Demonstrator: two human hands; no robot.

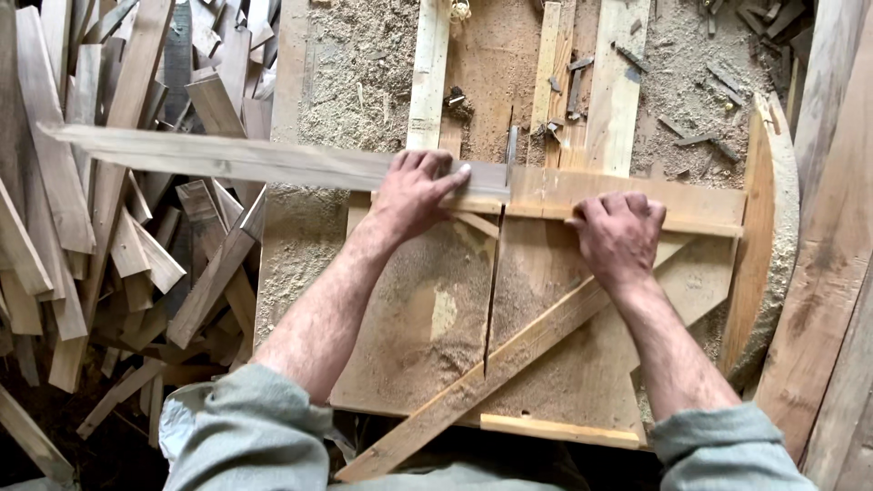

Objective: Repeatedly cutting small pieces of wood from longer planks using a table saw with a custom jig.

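A long grey wooden plank (227, 159) lies crosswise on a sawdust-covered sled (427, 318) of a table saw. My left hand (414, 191) presses flat on the plank just left of the saw blade (512, 145). My right hand (618, 235) grips the sled's wooden fence (700, 205) to the right of the blade slot (494, 282). A diagonal brace (509, 359) crosses the sled below my hands. The plank's right end sits at the blade.
A heap of cut wood offcuts (118, 236) fills the left side. Sawdust and small scraps (691, 91) cover the table top behind the blade. Upright boards (832, 255) stand along the right edge. A curved wooden piece (759, 236) borders the sled's right side.
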